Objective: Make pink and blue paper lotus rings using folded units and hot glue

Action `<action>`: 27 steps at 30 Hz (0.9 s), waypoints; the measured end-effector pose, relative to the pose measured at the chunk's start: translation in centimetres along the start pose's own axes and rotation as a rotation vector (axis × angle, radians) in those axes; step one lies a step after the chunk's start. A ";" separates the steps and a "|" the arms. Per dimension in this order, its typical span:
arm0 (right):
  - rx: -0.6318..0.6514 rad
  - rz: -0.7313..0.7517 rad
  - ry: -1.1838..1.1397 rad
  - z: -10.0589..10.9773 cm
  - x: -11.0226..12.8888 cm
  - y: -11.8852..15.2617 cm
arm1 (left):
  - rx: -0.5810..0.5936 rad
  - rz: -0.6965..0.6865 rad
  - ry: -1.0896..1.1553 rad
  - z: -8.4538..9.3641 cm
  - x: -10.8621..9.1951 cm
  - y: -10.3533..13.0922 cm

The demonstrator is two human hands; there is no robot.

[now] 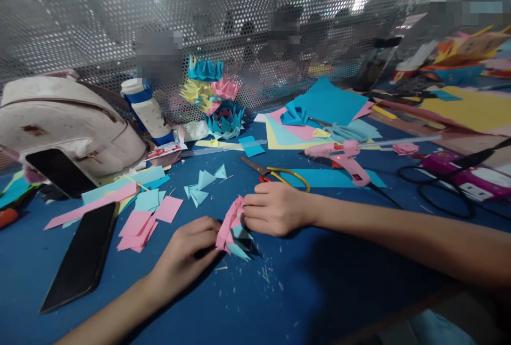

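A pink and light-blue folded paper piece [229,228] stands between my hands, low over the blue table [311,302]. My left hand [189,249] has its fingers closed on the piece's left edge. On the other side, my right hand [277,209] pinches its upper right edge, fingers curled. Light-blue folded triangles [202,186] lie just beyond the piece. Pink paper rectangles [138,228] are spread to the left of it. Scissors with yellow handles [287,173] rest behind my right hand.
A pink glue gun [339,154] with a cord sits at the right, near a purple power strip [463,174]. Phone [82,257], backpack [67,116] and bottle [147,111] are at the left. Folded paper flowers [211,95] stand at the back by coloured sheets [335,101].
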State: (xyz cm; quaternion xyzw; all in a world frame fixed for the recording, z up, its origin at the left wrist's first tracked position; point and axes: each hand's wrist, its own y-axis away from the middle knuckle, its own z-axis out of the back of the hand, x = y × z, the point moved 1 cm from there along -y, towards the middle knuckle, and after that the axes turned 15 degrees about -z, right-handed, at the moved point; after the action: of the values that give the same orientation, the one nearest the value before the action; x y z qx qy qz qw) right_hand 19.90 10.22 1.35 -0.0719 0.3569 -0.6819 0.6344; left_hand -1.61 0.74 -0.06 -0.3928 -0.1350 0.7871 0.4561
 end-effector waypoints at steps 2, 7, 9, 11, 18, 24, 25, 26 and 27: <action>0.005 0.006 -0.003 0.0 0.0 0.0 | 0.026 -0.031 -0.021 0.0 0.2 0.0; 0.010 0.000 -0.011 -0.1 0.1 0.1 | 0.094 -0.090 -0.082 0.1 0.4 0.2; 0.016 -0.004 -0.006 -0.1 0.1 0.2 | 0.134 -0.112 -0.123 0.2 0.4 0.3; 0.029 -0.008 -0.007 -0.1 0.2 0.2 | 0.173 -0.136 -0.174 0.2 0.5 0.5; 0.021 -0.019 -0.014 0.0 0.3 0.2 | 0.214 -0.248 -0.313 -0.1 0.6 0.5; 0.015 -0.034 -0.041 -0.1 0.3 0.1 | 0.239 -0.253 -0.461 -0.4 -0.2 0.3; 0.022 -0.037 -0.048 -0.1 0.3 0.1 | 0.244 -0.262 -0.489 -0.5 -0.3 0.3; 0.033 -0.040 -0.053 -0.1 0.2 0.1 | 0.233 -0.258 -0.522 -0.5 -0.5 0.3; 0.047 -0.044 -0.058 0.0 0.2 0.1 | 0.230 -0.256 -0.543 -0.6 -0.6 0.3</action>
State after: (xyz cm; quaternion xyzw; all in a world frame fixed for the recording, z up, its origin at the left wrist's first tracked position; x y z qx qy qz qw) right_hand 19.89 10.05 1.21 -0.0846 0.3206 -0.7015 0.6308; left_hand -1.21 -0.02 -0.35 -0.0942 -0.2103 0.8095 0.5399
